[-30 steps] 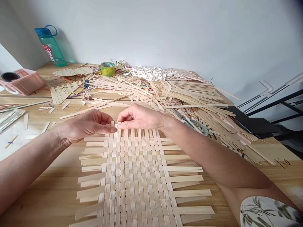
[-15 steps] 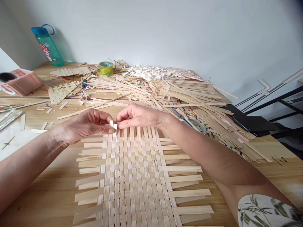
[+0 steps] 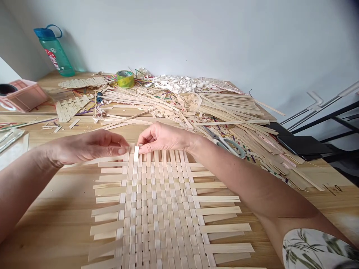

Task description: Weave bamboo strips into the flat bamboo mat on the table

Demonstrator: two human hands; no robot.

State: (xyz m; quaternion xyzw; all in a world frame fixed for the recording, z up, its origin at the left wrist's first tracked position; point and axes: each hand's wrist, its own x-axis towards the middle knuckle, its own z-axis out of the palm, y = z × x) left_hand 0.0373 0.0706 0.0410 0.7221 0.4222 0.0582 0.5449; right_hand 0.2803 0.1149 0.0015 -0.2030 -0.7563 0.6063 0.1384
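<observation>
A woven mat of pale wooden strips (image 3: 157, 209) lies flat before me, its loose strip ends sticking out on both sides and along the far edge. At the far left corner of the mat, my left hand (image 3: 92, 147) has thumb and fingers closed around the end of an upright strip. My right hand (image 3: 165, 138) pinches another strip end beside a bright, raised strip end (image 3: 136, 153). A loose pale strip (image 3: 84, 163) shows partly under the left hand. The right fingertips partly hide the far strip ends.
Loose strips (image 3: 227, 106) are heaped at the back, with scissors (image 3: 227, 144) at their near edge. A yellow tape roll (image 3: 125, 79), a teal bottle (image 3: 57, 56) and a pink crate (image 3: 28, 98) stand along the back left. A black flat object (image 3: 298, 146) lies at right.
My left hand has shifted slightly left, from the raised strip ends to the corner strip. One raised end now lies lower. My right hand has barely moved.
</observation>
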